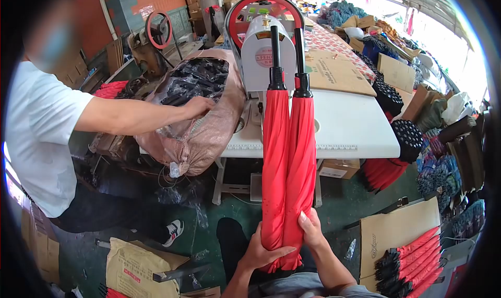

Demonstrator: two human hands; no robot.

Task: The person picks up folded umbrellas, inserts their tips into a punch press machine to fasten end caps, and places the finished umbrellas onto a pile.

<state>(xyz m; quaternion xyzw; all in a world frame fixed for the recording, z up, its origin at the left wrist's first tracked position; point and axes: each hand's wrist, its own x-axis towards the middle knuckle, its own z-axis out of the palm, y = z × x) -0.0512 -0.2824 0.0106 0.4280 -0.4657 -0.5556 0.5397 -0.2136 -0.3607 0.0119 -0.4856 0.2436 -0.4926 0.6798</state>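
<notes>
Two furled red umbrellas, the left one (275, 167) and the right one (303, 167), are upright in your view, side by side and touching along their canopies. They are in front of your body, between you and the white worktable (360, 126). Their black handles point away from you.

Your left hand (264, 253) is wrapped around the lower canopy of the left umbrella, thumb lying across the front. Your right hand (313, 229) grips the right umbrella from the outer side, thumb pressed on the fabric. The fingers behind the canopies are partly hidden; how tightly they close, I cannot tell. Holding from both flanks appears to keep the pair together and level, and the low grip leaves the handles unobstructed.

Beyond the handles is a white machine (262, 68) with a red-rimmed wheel (229, 24). A flattened cardboard sheet (336, 74) lies on the tabletop, to the right of the machine.

To your left, beside the table, an open woven sack (206, 144) contains black items in clear plastic (195, 81); its wide mouth presumably allows easy reaching. A co-worker's hand (197, 107) is at that opening.

At your lower right, more red umbrellas (420, 256) lie in a row on cardboard (377, 214), probably aligned for easy pickup and protected from the surface beneath.
</notes>
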